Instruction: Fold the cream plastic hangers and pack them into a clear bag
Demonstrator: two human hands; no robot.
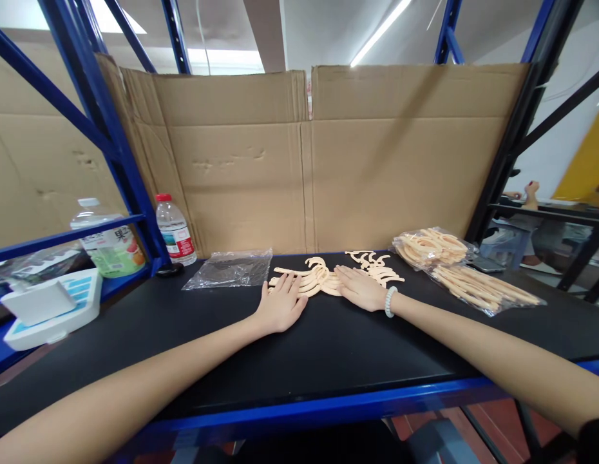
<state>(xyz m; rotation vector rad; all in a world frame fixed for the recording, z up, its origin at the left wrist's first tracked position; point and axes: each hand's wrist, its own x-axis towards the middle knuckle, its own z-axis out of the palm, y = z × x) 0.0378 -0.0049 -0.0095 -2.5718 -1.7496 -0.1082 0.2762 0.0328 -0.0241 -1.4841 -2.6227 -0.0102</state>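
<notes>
Both my arms reach forward over a black tabletop (328,348). My left hand (281,303) lies flat, fingers spread, its fingertips touching a loose pile of pale curved wooden pieces (315,277). My right hand (361,289), with a white bead bracelet at the wrist, rests flat on the same pile from the right, next to a second cluster of small curved pieces (377,265). Neither hand grips anything.
An empty clear plastic bag (230,269) lies left of the pile. Bagged wooden rings (432,248) and bagged sticks (483,290) lie at right. Two bottles (174,231) (109,241) and a white-blue device (51,306) stand at left. Cardboard sheets (328,161) wall the back between blue rack posts.
</notes>
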